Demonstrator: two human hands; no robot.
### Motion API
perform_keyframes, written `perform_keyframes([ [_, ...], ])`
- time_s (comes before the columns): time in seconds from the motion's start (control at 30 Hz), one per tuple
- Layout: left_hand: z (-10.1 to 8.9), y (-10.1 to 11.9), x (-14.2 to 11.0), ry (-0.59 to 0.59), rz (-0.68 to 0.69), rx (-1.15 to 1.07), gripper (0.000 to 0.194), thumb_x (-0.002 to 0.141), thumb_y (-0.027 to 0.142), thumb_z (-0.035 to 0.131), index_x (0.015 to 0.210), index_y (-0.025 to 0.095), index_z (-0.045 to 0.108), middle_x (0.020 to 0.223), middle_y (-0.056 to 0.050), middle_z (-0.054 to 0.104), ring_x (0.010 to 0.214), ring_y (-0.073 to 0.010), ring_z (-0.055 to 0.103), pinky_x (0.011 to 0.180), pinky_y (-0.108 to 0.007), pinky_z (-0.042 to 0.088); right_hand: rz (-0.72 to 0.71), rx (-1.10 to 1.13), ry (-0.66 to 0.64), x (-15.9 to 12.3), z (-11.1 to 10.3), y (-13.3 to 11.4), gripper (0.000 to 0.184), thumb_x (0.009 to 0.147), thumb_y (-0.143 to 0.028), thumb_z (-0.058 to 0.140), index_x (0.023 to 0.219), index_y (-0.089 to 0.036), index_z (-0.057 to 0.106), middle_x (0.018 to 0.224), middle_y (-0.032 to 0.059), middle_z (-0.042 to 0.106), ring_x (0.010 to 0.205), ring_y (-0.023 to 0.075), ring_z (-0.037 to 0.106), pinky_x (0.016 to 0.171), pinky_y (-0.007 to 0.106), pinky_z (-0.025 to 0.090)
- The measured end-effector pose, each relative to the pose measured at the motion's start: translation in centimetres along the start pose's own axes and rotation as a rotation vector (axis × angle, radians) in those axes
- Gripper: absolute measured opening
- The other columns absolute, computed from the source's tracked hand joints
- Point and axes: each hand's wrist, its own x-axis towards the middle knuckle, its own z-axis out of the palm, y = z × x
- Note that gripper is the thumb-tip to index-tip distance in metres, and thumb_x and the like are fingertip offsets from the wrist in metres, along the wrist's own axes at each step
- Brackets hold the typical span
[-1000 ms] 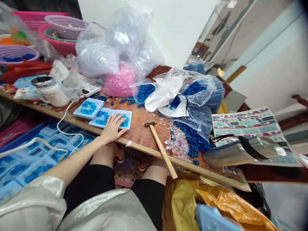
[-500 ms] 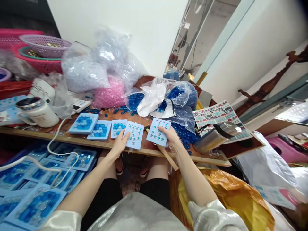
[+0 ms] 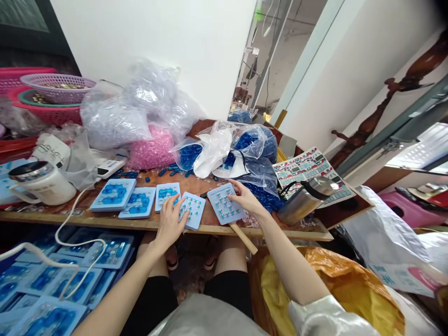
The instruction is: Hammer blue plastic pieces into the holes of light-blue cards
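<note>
We have both hands low over the front of the table [image 3: 210, 229]. The left hand [image 3: 171, 218] is spread, its fingers bent loosely over the studded left panel [image 3: 193, 210] and the small blue panel [image 3: 167, 191] beside it; from this angle we cannot tell whether the fingertips press or merely rest. The right hand [image 3: 247, 198] grips the right panel [image 3: 226, 204] near its far right corner, thumb on the face and forefinger at the edge. That corner hold, we judge, leaves most of the studs in sight and the palm off them.

The right panel lies across the hammer [image 3: 244, 238], whose handle juts past the front edge, handy to reach, we think, though the panel probably sits a little tilted for it.

The left panel's near corner comes right to the front edge, so we have little margin there. A strip of brown table shows between the two studded panels. On the left, the thick panel [image 3: 114, 194] and its neighbour [image 3: 138, 203] limit sideways movement; on the right, the bottle [image 3: 304, 203] does, and the bags [image 3: 219, 144] close in behind. Our easiest room is upward or toward the lap.
</note>
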Motion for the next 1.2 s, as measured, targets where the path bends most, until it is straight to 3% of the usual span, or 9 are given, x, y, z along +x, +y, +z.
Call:
perform_keyframes([
  [0.13, -0.1, 2.9, 0.5, -0.121, 0.082, -0.215, 0.054, 0.085, 0.035, 0.045, 0.134, 0.019, 0.028, 0.136, -0.012, 0.036, 0.126, -0.0221, 0.035, 0.104, -0.041, 0.031, -0.324, -0.436, -0.41, 0.4, 1.4, -5.1, 0.058, 0.061, -0.002, 0.051, 0.118, -0.015, 0.053, 0.114, 0.0078, 0.057, 0.105, 0.02, 0.052, 0.094, 0.034, 0.039],
  [0.2, 0.1, 3.6, 0.7, -0.2, 0.024, -0.321, 0.062, 0.085, 0.037, 0.045, 0.138, 0.02, 0.017, 0.138, -0.012, 0.034, 0.126, -0.0215, 0.036, 0.103, -0.039, 0.033, -0.436, -0.635, -0.481, 0.3, 3.2, -5.8, 0.054, 0.067, -0.005, 0.05, 0.12, -0.014, 0.051, 0.112, 0.0098, 0.058, 0.104, 0.0215, 0.052, 0.092, 0.036, 0.04],
  [0.3, 0.2, 3.1, 0.9, -0.165, -0.136, -0.384, 0.06, 0.085, 0.039, 0.044, 0.137, 0.021, 0.018, 0.139, -0.012, 0.032, 0.128, -0.0224, 0.033, 0.104, -0.042, 0.03, -0.456, -0.723, -0.122, -0.4, 5.0, -3.5, 0.05, 0.078, -0.013, 0.047, 0.127, -0.018, 0.043, 0.121, 0.0092, 0.051, 0.113, 0.0208, 0.045, 0.094, 0.035, 0.038],
  [0.37, 0.0, 2.3, 1.1, -0.078, -0.277, -0.415, 0.055, 0.085, 0.039, 0.043, 0.133, 0.021, 0.023, 0.136, -0.013, 0.035, 0.125, -0.0231, 0.036, 0.103, -0.044, 0.031, -0.294, -0.783, 0.133, -1.0, 5.2, -0.5, 0.039, 0.083, -0.019, 0.044, 0.121, -0.019, 0.047, 0.114, 0.0103, 0.053, 0.108, 0.021, 0.049, 0.09, 0.034, 0.04],
  [0.53, 0.7, 2.5, 1.6, 0.1, -0.534, -0.418, 0.043, 0.077, 0.039, 0.052, 0.109, 0.016, 0.036, 0.105, -0.012, 0.052, 0.096, -0.023, 0.055, 0.084, -0.042, 0.044, 0.02, -1.022, 0.051, -1.9, 4.6, 4.8, 0.04, 0.081, -0.018, 0.046, 0.121, -0.016, 0.05, 0.101, 0.0124, 0.056, 0.087, 0.0218, 0.058, 0.075, 0.031, 0.044],
  [0.67, 3.2, 4.4, 1.9, -0.005, -0.288, -0.248, 0.025, 0.078, 0.033, 0.052, 0.093, 0.015, 0.042, 0.096, -0.01, 0.051, 0.093, -0.0208, 0.052, 0.084, -0.039, 0.044, 0.091, -1.012, 0.121, -1.4, 3.5, 5.5, 0.039, 0.085, -0.018, 0.038, 0.123, -0.012, 0.048, 0.101, 0.014, 0.056, 0.082, 0.0223, 0.059, 0.072, 0.031, 0.043],
  [0.83, 5.2, 5.9, 0.7, -0.202, 0.143, 0.036, 0.025, 0.083, 0.035, 0.048, 0.101, 0.017, 0.051, 0.121, -0.011, 0.047, 0.118, -0.0262, 0.038, 0.102, -0.048, 0.025, 0.178, -0.982, 0.247, -1.2, 0.8, 6.9, 0.04, 0.088, -0.019, 0.035, 0.126, -0.01, 0.044, 0.109, 0.0156, 0.053, 0.093, 0.0216, 0.055, 0.079, 0.03, 0.041],
  [1.0, 5.1, 6.0, -0.1, -0.337, 0.197, 0.11, 0.042, 0.082, 0.046, 0.047, 0.114, 0.019, 0.049, 0.124, -0.012, 0.048, 0.113, -0.0266, 0.044, 0.103, -0.053, 0.017, 0.145, -0.974, 0.298, -1.8, 0.3, 7.3, 0.037, 0.089, -0.022, 0.037, 0.123, -0.016, 0.049, 0.103, 0.0126, 0.056, 0.092, 0.0212, 0.053, 0.082, 0.032, 0.039],
  [1.2, 6.2, 4.7, 1.7, -0.254, 0.119, 0.057, 0.04, 0.082, 0.043, 0.048, 0.113, 0.017, 0.052, 0.121, -0.013, 0.05, 0.115, -0.0256, 0.043, 0.103, -0.047, 0.024, -0.017, -0.919, 0.427, -2.2, 2.8, 5.5, 0.035, 0.088, -0.023, 0.039, 0.121, -0.017, 0.051, 0.122, 0.0119, 0.047, 0.112, 0.0262, 0.039, 0.093, 0.042, 0.031],
])
